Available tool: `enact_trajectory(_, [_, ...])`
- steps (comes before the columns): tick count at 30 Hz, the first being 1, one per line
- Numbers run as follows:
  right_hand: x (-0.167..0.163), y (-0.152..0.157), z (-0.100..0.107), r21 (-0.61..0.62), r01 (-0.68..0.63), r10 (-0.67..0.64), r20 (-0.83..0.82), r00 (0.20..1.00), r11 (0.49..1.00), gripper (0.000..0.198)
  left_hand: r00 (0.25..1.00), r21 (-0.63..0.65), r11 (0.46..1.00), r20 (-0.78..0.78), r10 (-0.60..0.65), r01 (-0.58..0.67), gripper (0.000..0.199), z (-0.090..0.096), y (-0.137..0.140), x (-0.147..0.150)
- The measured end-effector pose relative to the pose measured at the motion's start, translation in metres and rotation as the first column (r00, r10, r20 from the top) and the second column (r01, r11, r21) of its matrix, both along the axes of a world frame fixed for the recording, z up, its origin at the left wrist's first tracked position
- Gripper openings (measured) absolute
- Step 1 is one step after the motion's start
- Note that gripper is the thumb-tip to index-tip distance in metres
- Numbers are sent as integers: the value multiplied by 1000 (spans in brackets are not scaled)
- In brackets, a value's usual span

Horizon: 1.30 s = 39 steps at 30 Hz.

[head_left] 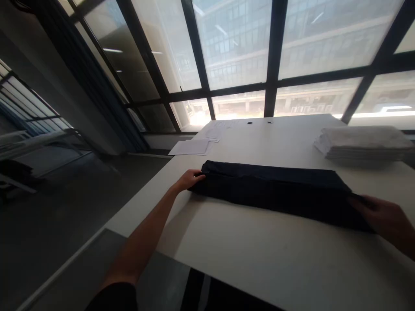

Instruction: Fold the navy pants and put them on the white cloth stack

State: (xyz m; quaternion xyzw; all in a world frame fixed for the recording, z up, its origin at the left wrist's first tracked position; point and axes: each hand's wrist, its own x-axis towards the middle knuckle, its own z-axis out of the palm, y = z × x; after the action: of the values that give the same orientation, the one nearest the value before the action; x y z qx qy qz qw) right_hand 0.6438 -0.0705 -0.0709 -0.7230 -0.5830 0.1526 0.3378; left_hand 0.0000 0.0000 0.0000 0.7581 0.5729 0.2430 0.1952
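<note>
Office-like workroom by tall glazing

A white table (259,259) stands just before the dark-framed window wall (272,56), papers (191,147) lying at its far corner.

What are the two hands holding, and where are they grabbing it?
Both hold the long, folded dark cloth lying on the white table. The left hand grips its left end; the right hand grips its right end.
</note>
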Motion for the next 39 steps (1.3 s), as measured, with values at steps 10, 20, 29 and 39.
enact_trajectory(10, [-3,23,-20,25,-4,0,138,990,1000,40,990,49,995,-107,96,-91,41,-34,10,-1])
enact_trajectory(20, [-11,18,-24,152,-17,5,78,997,988,41,969,92,994,-236,74,-54,50,-34,11,-14])
enact_trajectory(29, [-15,10,-15,94,30,-44,156,987,995,30,917,164,986,-392,77,-12,50,-62,37,-50])
enact_trajectory(39, [-58,4,0,293,-143,35,345,938,945,40,946,336,938,-323,30,85,55,-41,16,28])
